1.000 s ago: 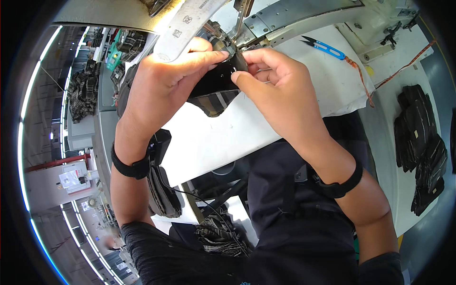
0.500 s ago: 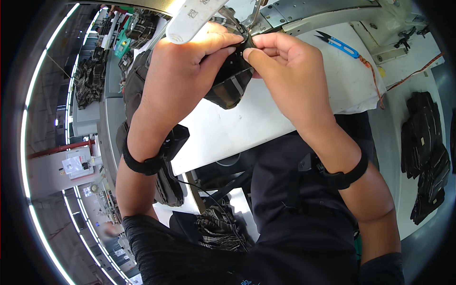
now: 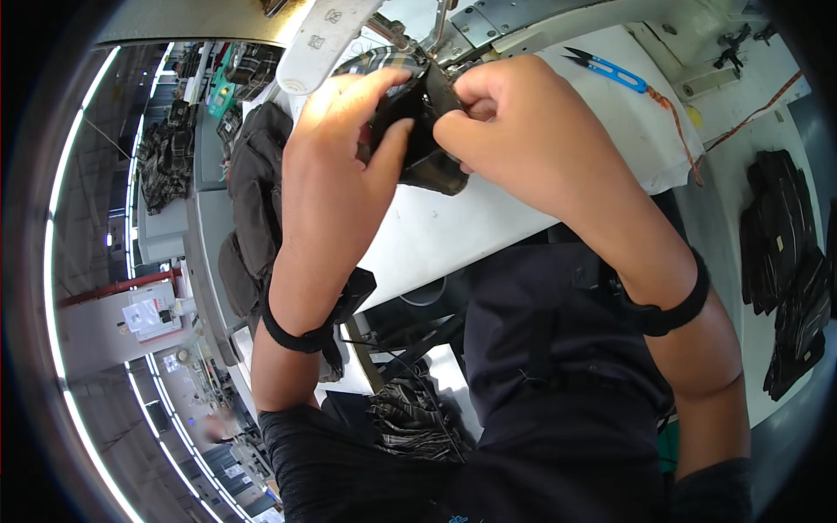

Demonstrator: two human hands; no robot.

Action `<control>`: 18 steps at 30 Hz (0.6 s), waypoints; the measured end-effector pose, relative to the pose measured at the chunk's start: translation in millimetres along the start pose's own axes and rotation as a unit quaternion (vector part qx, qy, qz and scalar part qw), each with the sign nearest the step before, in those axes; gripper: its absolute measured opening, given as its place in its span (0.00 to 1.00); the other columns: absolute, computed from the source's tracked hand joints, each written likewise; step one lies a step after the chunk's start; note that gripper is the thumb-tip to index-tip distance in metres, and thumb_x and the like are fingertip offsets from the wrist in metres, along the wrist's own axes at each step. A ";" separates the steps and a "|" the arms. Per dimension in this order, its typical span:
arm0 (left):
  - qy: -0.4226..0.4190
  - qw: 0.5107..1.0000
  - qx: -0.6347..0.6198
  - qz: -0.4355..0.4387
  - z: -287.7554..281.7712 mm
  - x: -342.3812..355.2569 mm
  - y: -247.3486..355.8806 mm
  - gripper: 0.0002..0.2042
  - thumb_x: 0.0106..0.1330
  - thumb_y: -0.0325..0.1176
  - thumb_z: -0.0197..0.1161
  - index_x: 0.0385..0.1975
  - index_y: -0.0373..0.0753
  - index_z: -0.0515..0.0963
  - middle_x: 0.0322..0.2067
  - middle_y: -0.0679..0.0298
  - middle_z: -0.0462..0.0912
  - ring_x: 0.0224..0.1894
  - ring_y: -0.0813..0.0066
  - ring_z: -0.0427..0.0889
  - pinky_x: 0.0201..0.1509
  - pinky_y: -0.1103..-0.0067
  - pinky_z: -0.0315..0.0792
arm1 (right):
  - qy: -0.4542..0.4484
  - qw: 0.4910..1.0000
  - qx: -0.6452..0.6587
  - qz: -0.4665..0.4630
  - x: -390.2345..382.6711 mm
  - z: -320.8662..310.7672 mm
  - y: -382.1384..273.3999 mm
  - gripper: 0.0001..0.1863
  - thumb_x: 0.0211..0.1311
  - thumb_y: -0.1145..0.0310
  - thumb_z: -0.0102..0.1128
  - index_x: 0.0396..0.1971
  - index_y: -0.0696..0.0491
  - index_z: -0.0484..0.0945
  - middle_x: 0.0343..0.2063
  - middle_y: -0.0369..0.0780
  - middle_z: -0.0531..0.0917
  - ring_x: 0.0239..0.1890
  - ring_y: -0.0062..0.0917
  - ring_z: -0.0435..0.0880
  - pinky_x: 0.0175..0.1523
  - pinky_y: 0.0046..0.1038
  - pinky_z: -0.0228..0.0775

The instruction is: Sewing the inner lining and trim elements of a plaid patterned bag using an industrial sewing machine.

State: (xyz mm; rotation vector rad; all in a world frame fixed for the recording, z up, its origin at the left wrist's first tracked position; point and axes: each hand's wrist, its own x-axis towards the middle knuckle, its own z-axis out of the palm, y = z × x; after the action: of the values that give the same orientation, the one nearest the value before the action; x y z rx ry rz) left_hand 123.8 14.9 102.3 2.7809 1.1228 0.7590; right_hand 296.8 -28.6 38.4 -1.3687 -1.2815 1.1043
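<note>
Room lies between the forearms, above the white tabletop. A white machine bar crowds the left hand

The cloth piece is black and plaid, the snips blue, the tabletop white

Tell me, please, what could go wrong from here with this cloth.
The cloth bends between the left hand and right hand, so its edges might slip out of line. Both are close to the machine, so a finger might get pinched should it run. The snips lie beside the right hand, blades pointing its way, and could nick it.
</note>
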 end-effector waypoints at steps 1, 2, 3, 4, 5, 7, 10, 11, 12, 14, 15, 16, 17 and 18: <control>-0.041 0.998 0.035 -0.021 -4.8 -1.7 -1.9 0.11 0.66 0.24 0.69 0.47 0.38 0.88 0.36 0.60 0.85 0.34 0.63 0.83 0.38 0.73 0.76 | 0.021 0.999 -0.028 -0.017 1.5 3.6 0.5 0.11 0.63 0.67 0.66 0.30 0.61 0.83 0.21 0.37 0.84 0.23 0.14 0.79 0.30 0.25 0.69; -0.040 0.998 0.034 -0.021 -6.5 -1.0 -4.2 0.11 0.66 0.24 0.69 0.47 0.38 0.88 0.36 0.60 0.85 0.34 0.63 0.83 0.38 0.73 0.76 | 0.041 0.997 -0.057 -0.035 2.8 5.8 -0.3 0.12 0.63 0.66 0.64 0.27 0.62 0.82 0.18 0.38 0.82 0.22 0.15 0.78 0.29 0.26 0.68; -0.044 0.998 0.045 0.000 -6.9 -0.4 -7.3 0.11 0.66 0.25 0.69 0.48 0.39 0.87 0.38 0.60 0.86 0.36 0.62 0.84 0.39 0.73 0.76 | 0.042 0.997 -0.058 -0.036 2.3 7.5 -1.8 0.12 0.63 0.66 0.64 0.27 0.62 0.82 0.18 0.38 0.82 0.22 0.15 0.78 0.29 0.26 0.68; -0.048 0.997 0.055 0.021 -7.0 0.3 -11.3 0.12 0.67 0.26 0.69 0.49 0.40 0.87 0.41 0.61 0.86 0.38 0.60 0.84 0.40 0.72 0.77 | 0.058 0.996 -0.061 -0.035 0.8 9.4 -3.4 0.13 0.64 0.66 0.64 0.26 0.62 0.82 0.17 0.38 0.82 0.21 0.15 0.77 0.28 0.27 0.67; -0.026 0.988 0.116 0.101 -7.9 3.1 -15.9 0.13 0.67 0.26 0.68 0.50 0.40 0.86 0.45 0.63 0.86 0.39 0.59 0.86 0.42 0.71 0.79 | 0.075 0.995 -0.063 -0.036 -0.1 10.8 -4.5 0.13 0.64 0.66 0.63 0.26 0.62 0.81 0.17 0.39 0.81 0.21 0.15 0.76 0.27 0.28 0.67; -0.015 0.973 0.170 0.152 -11.3 2.5 -14.4 0.12 0.65 0.26 0.68 0.49 0.39 0.87 0.44 0.63 0.87 0.40 0.60 0.86 0.43 0.71 0.80 | 0.077 0.995 -0.049 -0.045 -1.0 12.3 -0.8 0.12 0.64 0.68 0.62 0.26 0.61 0.81 0.17 0.38 0.81 0.21 0.15 0.76 0.28 0.27 0.67; -0.004 0.953 0.226 0.204 -13.8 4.7 1.1 0.11 0.64 0.24 0.70 0.46 0.39 0.89 0.43 0.62 0.87 0.39 0.62 0.87 0.44 0.72 0.81 | 0.064 0.997 0.038 -0.031 2.4 20.7 12.5 0.12 0.62 0.69 0.60 0.24 0.63 0.78 0.18 0.46 0.80 0.22 0.31 0.79 0.29 0.34 0.70; -0.001 0.952 0.232 0.200 -14.0 4.6 5.6 0.11 0.64 0.22 0.72 0.46 0.39 0.90 0.42 0.60 0.88 0.38 0.62 0.88 0.44 0.73 0.81 | 0.043 0.993 0.109 -0.012 3.4 23.6 13.6 0.13 0.60 0.69 0.60 0.22 0.65 0.76 0.18 0.55 0.79 0.22 0.47 0.82 0.31 0.42 0.73; -0.002 0.951 0.234 0.200 -13.0 4.8 6.5 0.11 0.64 0.22 0.72 0.46 0.39 0.90 0.42 0.60 0.88 0.38 0.62 0.88 0.44 0.73 0.81 | 0.042 0.993 0.111 -0.012 2.4 25.5 14.3 0.13 0.60 0.69 0.60 0.22 0.65 0.76 0.18 0.55 0.79 0.22 0.47 0.82 0.31 0.42 0.73; -0.009 0.974 0.159 0.160 -12.4 4.5 8.6 0.10 0.64 0.22 0.72 0.45 0.37 0.89 0.42 0.59 0.88 0.37 0.62 0.88 0.44 0.73 0.81 | 0.055 0.989 0.133 -0.013 -1.5 29.6 13.3 0.12 0.61 0.70 0.59 0.21 0.63 0.74 0.16 0.51 0.77 0.18 0.39 0.78 0.28 0.39 0.68; -0.010 0.974 0.163 0.158 -10.5 3.5 11.0 0.10 0.64 0.22 0.72 0.45 0.37 0.89 0.42 0.59 0.88 0.37 0.62 0.88 0.44 0.73 0.81 | 0.052 0.989 0.137 -0.015 -0.7 32.1 16.4 0.12 0.61 0.70 0.59 0.21 0.63 0.74 0.16 0.51 0.77 0.18 0.39 0.78 0.28 0.39 0.68; -0.008 0.981 0.145 0.127 -6.7 1.7 13.7 0.10 0.65 0.22 0.71 0.45 0.36 0.89 0.41 0.59 0.88 0.36 0.62 0.88 0.43 0.73 0.81 | 0.065 0.982 0.174 -0.037 0.4 35.4 22.5 0.13 0.61 0.71 0.59 0.21 0.63 0.72 0.15 0.49 0.74 0.17 0.34 0.73 0.27 0.38 0.65; -0.006 0.987 0.126 0.099 -2.8 1.4 16.5 0.09 0.65 0.21 0.71 0.44 0.36 0.89 0.40 0.58 0.89 0.35 0.62 0.88 0.43 0.73 0.81 | 0.081 0.972 0.211 -0.058 1.4 35.1 24.3 0.13 0.61 0.72 0.59 0.20 0.62 0.70 0.14 0.46 0.72 0.16 0.29 0.68 0.25 0.36 0.62; -0.008 0.987 0.130 0.099 0.4 1.4 19.5 0.09 0.65 0.21 0.71 0.44 0.36 0.89 0.40 0.58 0.89 0.35 0.62 0.88 0.43 0.73 0.81 | 0.080 0.971 0.215 -0.059 1.8 33.0 25.9 0.13 0.61 0.72 0.59 0.20 0.62 0.70 0.14 0.46 0.72 0.16 0.29 0.68 0.25 0.36 0.62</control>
State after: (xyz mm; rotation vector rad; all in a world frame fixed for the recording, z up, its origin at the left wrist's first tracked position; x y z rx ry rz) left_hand 137.4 1.6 106.9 3.1473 1.0204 0.6439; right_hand 268.6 -25.9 7.4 -1.0187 -0.9256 1.0883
